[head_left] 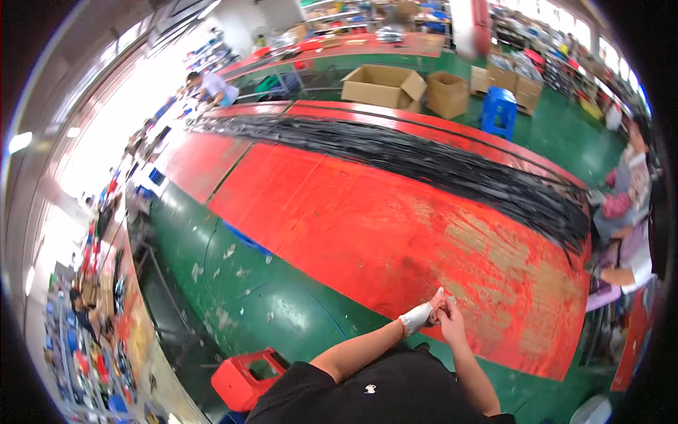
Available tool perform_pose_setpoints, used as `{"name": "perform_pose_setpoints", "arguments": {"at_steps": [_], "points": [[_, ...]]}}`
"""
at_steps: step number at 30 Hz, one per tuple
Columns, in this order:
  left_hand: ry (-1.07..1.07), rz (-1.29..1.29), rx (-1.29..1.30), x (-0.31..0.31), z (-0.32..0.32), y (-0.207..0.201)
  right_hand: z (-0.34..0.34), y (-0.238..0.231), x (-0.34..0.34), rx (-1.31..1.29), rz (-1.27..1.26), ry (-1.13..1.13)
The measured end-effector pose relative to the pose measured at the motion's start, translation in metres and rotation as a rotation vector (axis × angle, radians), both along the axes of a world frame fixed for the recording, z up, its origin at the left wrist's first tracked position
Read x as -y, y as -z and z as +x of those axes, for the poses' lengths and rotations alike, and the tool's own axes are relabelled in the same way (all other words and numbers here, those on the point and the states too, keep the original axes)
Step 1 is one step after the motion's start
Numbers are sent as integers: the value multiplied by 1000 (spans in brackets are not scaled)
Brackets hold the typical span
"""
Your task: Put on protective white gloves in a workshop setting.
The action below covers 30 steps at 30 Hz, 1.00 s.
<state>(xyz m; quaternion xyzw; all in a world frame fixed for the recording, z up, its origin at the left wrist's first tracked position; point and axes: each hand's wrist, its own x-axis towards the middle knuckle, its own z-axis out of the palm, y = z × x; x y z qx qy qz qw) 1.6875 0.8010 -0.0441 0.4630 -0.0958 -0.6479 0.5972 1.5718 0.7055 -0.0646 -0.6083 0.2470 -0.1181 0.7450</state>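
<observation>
My left hand (pixel 421 317) wears a white glove that covers the palm and wrist, with bare finger showing beyond it. At least one of its fingers is stretched out, and I see nothing held in it. My right hand (pixel 452 321) is bare and meets the left hand's fingers, its own fingers closed together. What they pinch, if anything, is too small to make out. Both hands are above the near edge of a long red table (pixel 339 233). A long bundle of black strips (pixel 395 152) lies along the table's far side.
Two people (pixel 625 191) stand at the table's right end, and another person (pixel 212 88) leans over its far left end. A red stool (pixel 244 378) stands at my left. Cardboard boxes (pixel 381 85) and a blue stool (pixel 499 113) are beyond the table. Scraps lie on the green floor (pixel 191 240).
</observation>
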Motion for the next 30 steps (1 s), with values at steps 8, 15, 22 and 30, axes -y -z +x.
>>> {"name": "perform_pose_setpoints", "arguments": {"at_steps": [8, 15, 22, 30], "points": [[-228, 90, -130, -35, -15, 1, 7, -16, -15, 24, -21, -213], [-336, 45, -117, -41, -18, -7, 12, -23, -22, -23, -189, -307], [-151, 76, -119, -39, -13, 8, 9, 8, -11, -45, -230, -171], [-59, 53, -113, -32, -9, 23, 3, -1, -2, -75, -209, -207]]}}
